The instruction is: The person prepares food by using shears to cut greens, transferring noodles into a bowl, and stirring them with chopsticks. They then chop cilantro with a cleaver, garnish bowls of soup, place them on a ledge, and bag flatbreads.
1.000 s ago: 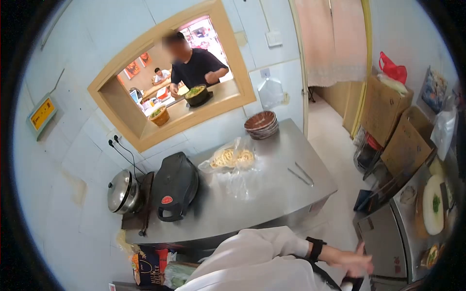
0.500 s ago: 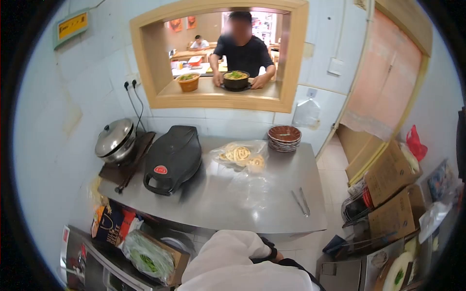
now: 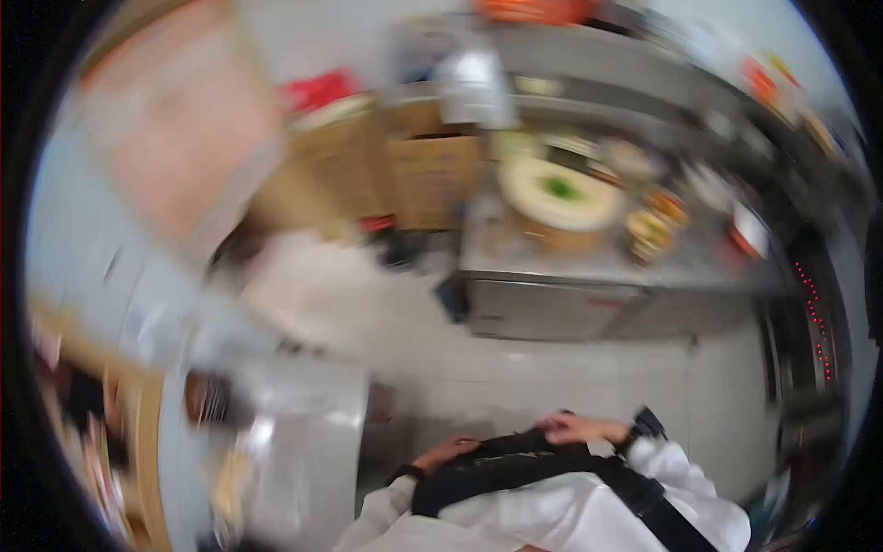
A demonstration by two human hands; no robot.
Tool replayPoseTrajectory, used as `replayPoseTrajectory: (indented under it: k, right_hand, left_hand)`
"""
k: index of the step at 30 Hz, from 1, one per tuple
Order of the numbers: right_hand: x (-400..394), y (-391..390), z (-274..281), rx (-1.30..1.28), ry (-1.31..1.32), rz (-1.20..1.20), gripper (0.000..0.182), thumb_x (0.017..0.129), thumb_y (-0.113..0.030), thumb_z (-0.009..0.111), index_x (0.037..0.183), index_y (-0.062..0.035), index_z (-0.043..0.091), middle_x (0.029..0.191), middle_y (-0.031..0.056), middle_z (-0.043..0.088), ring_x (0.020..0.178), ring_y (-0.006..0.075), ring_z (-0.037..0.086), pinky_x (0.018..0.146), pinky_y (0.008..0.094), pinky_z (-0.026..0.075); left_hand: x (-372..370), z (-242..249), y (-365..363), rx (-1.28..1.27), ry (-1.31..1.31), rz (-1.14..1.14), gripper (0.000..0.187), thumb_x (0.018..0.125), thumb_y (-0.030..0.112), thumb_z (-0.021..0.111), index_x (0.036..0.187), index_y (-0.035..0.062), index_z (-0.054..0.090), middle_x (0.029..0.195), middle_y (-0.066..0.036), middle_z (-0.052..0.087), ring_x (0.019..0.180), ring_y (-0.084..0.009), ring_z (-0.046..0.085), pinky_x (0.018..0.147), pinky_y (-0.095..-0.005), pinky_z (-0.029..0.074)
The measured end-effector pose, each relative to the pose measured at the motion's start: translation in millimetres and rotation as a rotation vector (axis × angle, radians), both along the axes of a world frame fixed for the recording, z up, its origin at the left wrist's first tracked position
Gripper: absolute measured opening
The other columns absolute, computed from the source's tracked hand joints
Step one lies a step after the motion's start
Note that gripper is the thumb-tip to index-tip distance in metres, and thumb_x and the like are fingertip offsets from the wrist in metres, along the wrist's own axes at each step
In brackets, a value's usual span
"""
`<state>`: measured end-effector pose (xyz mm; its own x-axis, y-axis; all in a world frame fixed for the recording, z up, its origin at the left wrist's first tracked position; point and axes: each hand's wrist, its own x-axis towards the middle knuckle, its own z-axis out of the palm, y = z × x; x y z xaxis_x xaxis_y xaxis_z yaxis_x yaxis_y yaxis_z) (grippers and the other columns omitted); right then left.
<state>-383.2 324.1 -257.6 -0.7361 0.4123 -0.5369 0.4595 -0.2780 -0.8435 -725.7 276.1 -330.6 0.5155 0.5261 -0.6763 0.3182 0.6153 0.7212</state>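
Both hands are low in the head view, in front of my body, against a black strap or apron band (image 3: 515, 467) over white clothing. My left hand (image 3: 448, 452) touches the left end of the black fabric, its fingers smeared by motion. My right hand (image 3: 572, 429) lies at the upper edge of the fabric, fingers bent, a black band at its wrist. Blur hides whether either hand grips the fabric.
A steel counter (image 3: 552, 267) holds a round white board (image 3: 561, 195) with chopped greens and small bowls of food (image 3: 649, 230). Cardboard boxes (image 3: 434, 179) stand left of it. The steel table (image 3: 308, 460) with stacked dishes (image 3: 206, 397) is at lower left.
The view has swung right, from the serving window and table to the counter and boxes. Both hands now show near my waist; the person at the window is mostly out of view.
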Motion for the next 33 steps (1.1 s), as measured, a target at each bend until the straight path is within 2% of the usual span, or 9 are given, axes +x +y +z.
replayPoseTrajectory:
  k: [5,7,8,10,12,14,18,25,33]
  right_hand:
    - [129,-24,-27,0.295,0.333,-0.433,0.054,0.088,-0.038,0.047,0.127,-0.0019,0.037,0.125,0.0096,0.044,0.119,0.0171,0.036,0.099,0.0292,0.028]
    - [198,-85,-42,0.378,-0.121,-0.449,0.036,0.086,-0.032,0.048,0.109,-0.0055,0.053,0.108,0.0115,0.055,0.102,0.0249,0.049,0.087,0.0328,0.039]
    - [243,-108,-57,0.407,-0.347,-0.44,0.029,0.084,-0.029,0.049,0.1,-0.0072,0.06,0.1,0.0125,0.06,0.094,0.0288,0.056,0.081,0.0346,0.045]
    - [325,-148,-86,0.476,-1.118,-0.555,0.016,0.08,-0.019,0.053,0.084,-0.008,0.063,0.084,0.0116,0.063,0.075,0.0326,0.058,0.068,0.0376,0.047]
    - [394,-140,-106,0.269,-0.816,-1.153,0.011,0.079,-0.01,0.054,0.082,-0.001,0.06,0.081,0.0112,0.063,0.075,0.0199,0.061,0.07,0.0317,0.047]
    - [430,-105,-101,0.201,-0.353,-1.454,0.013,0.081,-0.009,0.054,0.087,0.0011,0.058,0.081,0.01,0.062,0.073,0.0167,0.06,0.068,0.027,0.047]
    - [450,22,-79,0.474,-0.317,-1.351,0.014,0.083,-0.006,0.054,0.095,0.0013,0.055,0.083,0.0076,0.061,0.074,0.0137,0.058,0.069,0.0251,0.046]
    - [472,211,1,0.524,-0.181,-1.15,0.018,0.081,-0.002,0.053,0.099,-0.0021,0.054,0.094,0.0075,0.058,0.077,0.0137,0.057,0.067,0.0257,0.045]
    - [547,330,-6,0.322,-0.021,-1.021,0.017,0.084,-0.001,0.045,0.1,0.0004,0.053,0.093,0.0063,0.058,0.081,0.0134,0.057,0.072,0.0241,0.046]
  left_hand:
    - [172,25,87,-0.139,0.096,-0.082,0.064,0.085,0.046,0.046,0.132,0.0064,0.029,0.127,-0.012,0.042,0.119,-0.0214,0.037,0.099,-0.0305,0.027]
    - [180,-25,77,0.239,-0.28,-0.734,0.062,0.084,0.046,0.046,0.13,0.0046,0.035,0.129,-0.018,0.039,0.125,-0.0255,0.03,0.102,-0.0334,0.021]
    - [213,-11,93,0.227,-0.287,-0.754,0.062,0.084,0.046,0.046,0.13,0.0046,0.035,0.129,-0.018,0.039,0.125,-0.0255,0.03,0.102,-0.0334,0.021]
    - [289,46,138,0.725,1.082,-1.24,0.051,0.085,0.039,0.046,0.122,0.0029,0.046,0.127,-0.02,0.04,0.123,-0.0279,0.033,0.101,-0.0352,0.023]
    - [326,10,185,0.813,0.65,-0.882,0.043,0.087,0.035,0.046,0.114,0.0024,0.053,0.126,-0.018,0.043,0.121,-0.0245,0.035,0.099,-0.0365,0.026]
    - [388,31,218,0.273,0.078,-0.443,0.051,0.086,0.042,0.046,0.12,0.0048,0.047,0.12,-0.009,0.049,0.12,-0.0224,0.034,0.098,-0.0484,0.023]
    - [494,116,253,0.043,-0.063,-0.156,0.041,0.088,0.035,0.045,0.123,0.0138,0.044,0.127,-0.001,0.041,0.122,-0.0163,0.03,0.097,-0.0459,0.026]
    - [575,69,339,-0.083,-0.204,-0.071,0.037,0.09,0.03,0.043,0.123,0.0137,0.042,0.123,-0.001,0.043,0.115,-0.0172,0.039,0.094,-0.0417,0.03]
    - [615,65,399,-0.187,-0.271,0.316,0.033,0.088,0.026,0.046,0.118,0.0112,0.042,0.12,-0.004,0.047,0.11,-0.0164,0.044,0.088,-0.0383,0.036]
